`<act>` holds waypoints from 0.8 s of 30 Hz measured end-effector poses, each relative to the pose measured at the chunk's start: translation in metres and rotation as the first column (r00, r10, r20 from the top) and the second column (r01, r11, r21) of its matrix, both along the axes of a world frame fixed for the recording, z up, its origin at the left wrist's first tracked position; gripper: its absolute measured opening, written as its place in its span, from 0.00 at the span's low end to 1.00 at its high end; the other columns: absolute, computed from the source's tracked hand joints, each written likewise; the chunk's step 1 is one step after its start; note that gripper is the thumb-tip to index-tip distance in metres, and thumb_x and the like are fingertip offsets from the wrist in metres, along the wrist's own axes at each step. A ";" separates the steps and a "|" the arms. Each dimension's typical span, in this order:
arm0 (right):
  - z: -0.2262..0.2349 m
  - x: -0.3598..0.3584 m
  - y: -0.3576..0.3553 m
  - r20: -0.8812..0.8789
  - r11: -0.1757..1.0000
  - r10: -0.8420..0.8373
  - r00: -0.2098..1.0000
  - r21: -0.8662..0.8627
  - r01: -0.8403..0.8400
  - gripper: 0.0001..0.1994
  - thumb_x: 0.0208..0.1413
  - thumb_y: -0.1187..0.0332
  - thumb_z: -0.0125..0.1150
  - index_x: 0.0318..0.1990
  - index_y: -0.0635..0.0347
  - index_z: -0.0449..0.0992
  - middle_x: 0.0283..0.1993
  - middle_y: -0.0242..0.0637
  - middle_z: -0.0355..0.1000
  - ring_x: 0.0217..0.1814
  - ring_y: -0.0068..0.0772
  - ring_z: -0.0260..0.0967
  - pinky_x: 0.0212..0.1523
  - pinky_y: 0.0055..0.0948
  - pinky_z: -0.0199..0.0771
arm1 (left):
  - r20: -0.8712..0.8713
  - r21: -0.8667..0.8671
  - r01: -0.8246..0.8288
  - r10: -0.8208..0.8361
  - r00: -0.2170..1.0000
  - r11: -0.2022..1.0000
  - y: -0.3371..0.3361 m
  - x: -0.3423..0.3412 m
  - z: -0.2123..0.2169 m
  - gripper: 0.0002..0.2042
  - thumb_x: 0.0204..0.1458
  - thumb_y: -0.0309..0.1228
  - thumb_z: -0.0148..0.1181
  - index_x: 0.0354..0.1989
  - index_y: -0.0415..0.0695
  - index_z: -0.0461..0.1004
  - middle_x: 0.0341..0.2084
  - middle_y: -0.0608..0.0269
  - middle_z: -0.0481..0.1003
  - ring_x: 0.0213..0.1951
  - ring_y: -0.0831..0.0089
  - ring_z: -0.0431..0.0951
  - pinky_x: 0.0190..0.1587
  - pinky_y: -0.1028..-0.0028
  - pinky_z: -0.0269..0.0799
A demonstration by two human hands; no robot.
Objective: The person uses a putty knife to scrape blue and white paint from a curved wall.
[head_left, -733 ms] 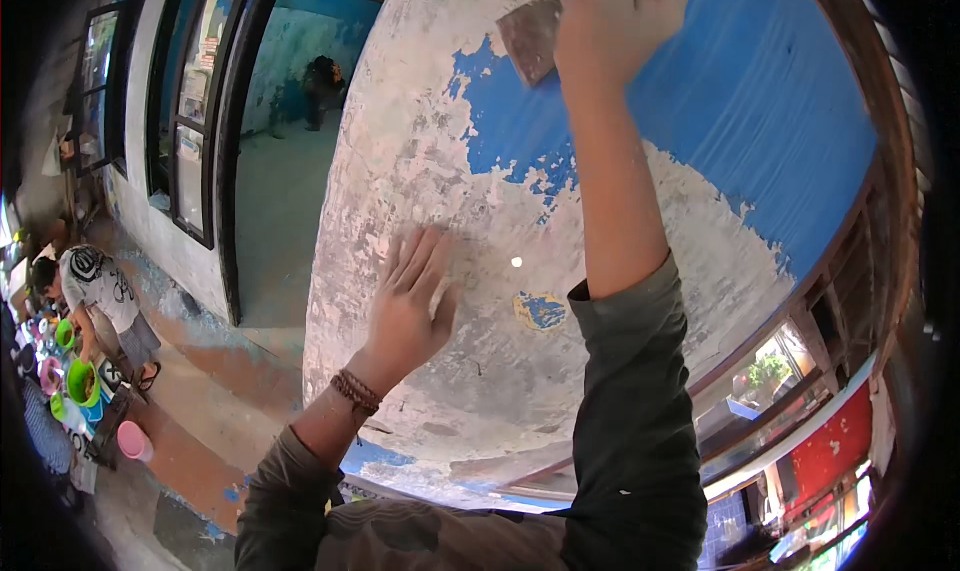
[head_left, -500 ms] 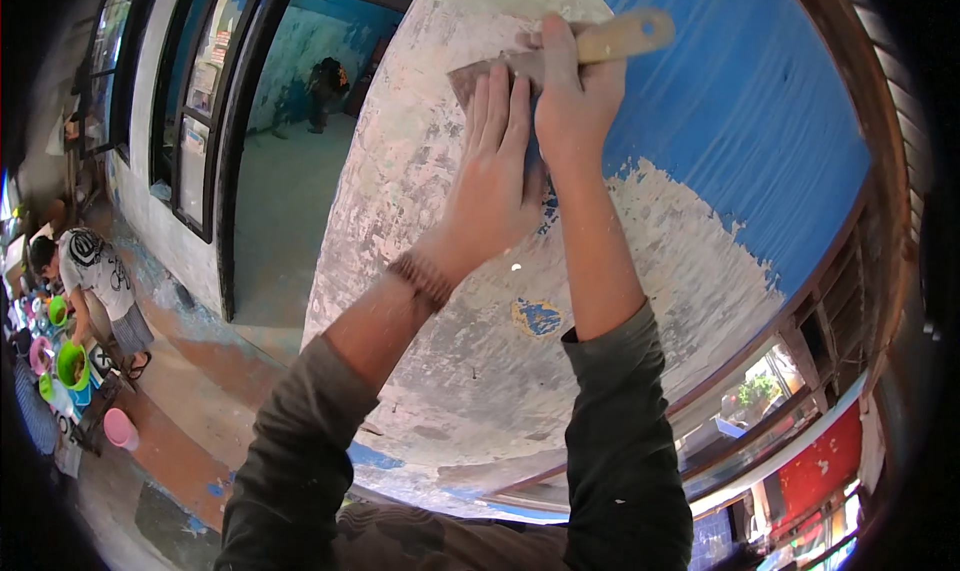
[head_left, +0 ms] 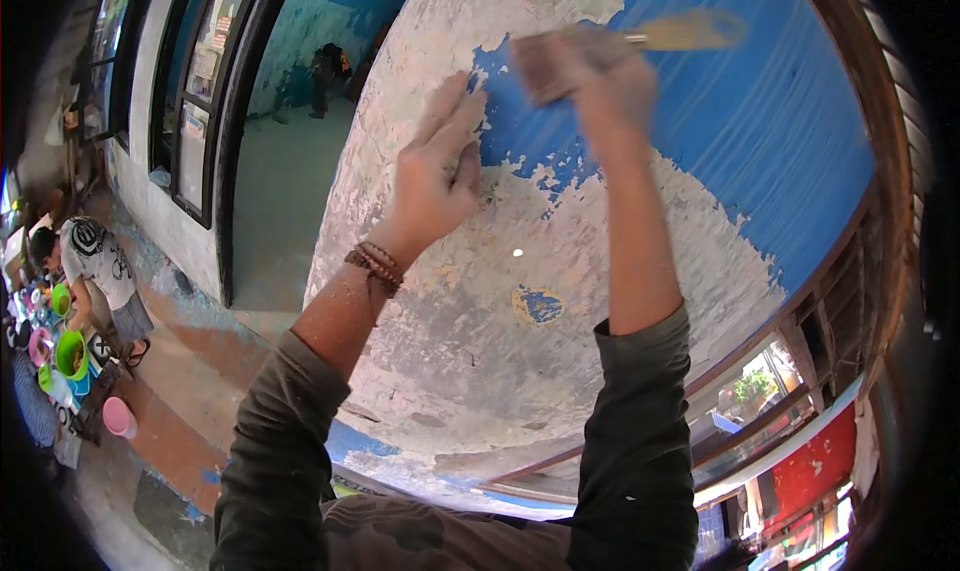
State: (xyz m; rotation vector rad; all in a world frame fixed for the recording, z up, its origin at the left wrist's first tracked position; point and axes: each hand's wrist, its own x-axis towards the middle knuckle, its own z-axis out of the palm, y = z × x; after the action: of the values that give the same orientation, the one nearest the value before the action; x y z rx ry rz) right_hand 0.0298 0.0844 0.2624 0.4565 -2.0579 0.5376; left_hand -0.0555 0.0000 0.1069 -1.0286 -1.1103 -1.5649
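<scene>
My right hand (head_left: 615,96), blurred by motion, grips a scraper (head_left: 690,31) with a pale handle and a wide flat blade. The blade lies over blue paint in the upper middle; whether it touches the wall I cannot tell. My left hand (head_left: 432,176) holds nothing, its fingers stretched upward at the ragged left edge of the blue patch. A beaded bracelet (head_left: 377,266) circles that wrist. The wall (head_left: 440,321) shows scraped grey-white plaster on the left and below, and blue paint (head_left: 790,121) on the right. A small blue remnant (head_left: 540,306) sits lower down.
Left of the wall, a dark-framed doorway (head_left: 232,141) opens to a room with a dark figure (head_left: 328,71). At far left a person (head_left: 105,271) bends over green tubs (head_left: 72,356); a pink bucket (head_left: 119,418) stands nearby. Wooden framing (head_left: 890,171) borders the right.
The scraper and my right hand have moved right, away from my left hand. My left hand has come off the blade and shifted left and down, uncovering blue paint between the hands.
</scene>
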 end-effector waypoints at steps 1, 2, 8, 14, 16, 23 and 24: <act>0.018 0.001 0.011 -0.094 0.986 0.095 0.991 -0.129 -0.107 0.12 0.53 0.66 0.63 0.34 0.70 0.78 0.30 0.41 0.79 0.32 0.30 0.77 0.34 0.29 0.74 | -0.005 -0.001 0.004 -0.004 1.000 1.000 -0.002 -0.007 -0.001 0.28 0.44 0.16 0.54 0.59 0.38 0.67 0.63 0.40 0.60 0.65 0.46 0.59 0.63 0.61 0.60; 0.028 0.001 0.016 -0.195 0.944 0.177 0.965 -0.244 -0.223 0.13 0.53 0.65 0.64 0.32 0.71 0.78 0.30 0.43 0.79 0.32 0.31 0.77 0.33 0.30 0.74 | -0.011 -0.008 -0.135 0.135 0.991 0.991 -0.006 -0.013 -0.002 0.30 0.46 0.22 0.57 0.62 0.38 0.63 0.65 0.39 0.56 0.67 0.44 0.54 0.66 0.58 0.53; 0.006 -0.013 0.003 -0.358 0.925 -0.296 0.886 0.124 0.359 0.17 0.53 0.56 0.64 0.39 0.63 0.80 0.35 0.39 0.79 0.37 0.33 0.77 0.40 0.29 0.72 | -0.054 -0.125 -0.399 0.395 0.917 0.909 -0.018 -0.033 -0.007 0.40 0.53 0.48 0.58 0.69 0.41 0.50 0.69 0.39 0.42 0.71 0.44 0.39 0.69 0.50 0.31; -0.003 -0.023 0.008 -0.372 0.970 -0.141 0.918 0.135 0.203 0.18 0.53 0.55 0.64 0.36 0.66 0.79 0.31 0.45 0.78 0.33 0.40 0.76 0.38 0.34 0.73 | -0.041 -0.205 -0.450 0.451 0.891 0.869 -0.015 -0.037 -0.011 0.41 0.53 0.54 0.54 0.70 0.41 0.48 0.70 0.41 0.41 0.71 0.45 0.37 0.69 0.49 0.27; 0.002 -0.023 0.012 -0.386 0.940 -0.216 0.897 0.167 0.298 0.20 0.53 0.54 0.63 0.36 0.68 0.78 0.27 0.50 0.76 0.30 0.49 0.76 0.35 0.38 0.74 | -0.039 -0.251 -0.422 0.426 0.904 0.871 -0.019 -0.039 -0.013 0.42 0.53 0.54 0.53 0.70 0.42 0.48 0.70 0.41 0.40 0.71 0.45 0.36 0.69 0.49 0.26; -0.002 -0.020 0.017 -0.477 0.989 -0.036 0.878 0.110 0.101 0.10 0.56 0.65 0.61 0.37 0.65 0.79 0.29 0.43 0.77 0.28 0.36 0.76 0.34 0.28 0.74 | -0.053 -0.262 -0.400 0.401 0.915 0.878 -0.027 -0.039 -0.017 0.43 0.53 0.57 0.53 0.70 0.42 0.47 0.70 0.42 0.39 0.71 0.46 0.35 0.69 0.49 0.26; 0.003 -0.019 0.017 -0.440 0.996 0.061 0.896 -0.029 -0.083 0.09 0.56 0.67 0.61 0.37 0.66 0.79 0.29 0.42 0.78 0.28 0.33 0.76 0.33 0.27 0.74 | -0.049 -0.287 -0.385 0.388 0.920 0.877 -0.027 -0.039 -0.017 0.43 0.53 0.57 0.52 0.70 0.42 0.47 0.70 0.42 0.39 0.71 0.46 0.35 0.69 0.49 0.26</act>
State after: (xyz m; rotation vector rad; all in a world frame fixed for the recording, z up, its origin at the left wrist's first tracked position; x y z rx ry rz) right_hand 0.0112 0.1018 0.2652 0.5714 -1.5961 0.4751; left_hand -0.0945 -0.0266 0.0897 -0.9147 -1.4846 -1.1066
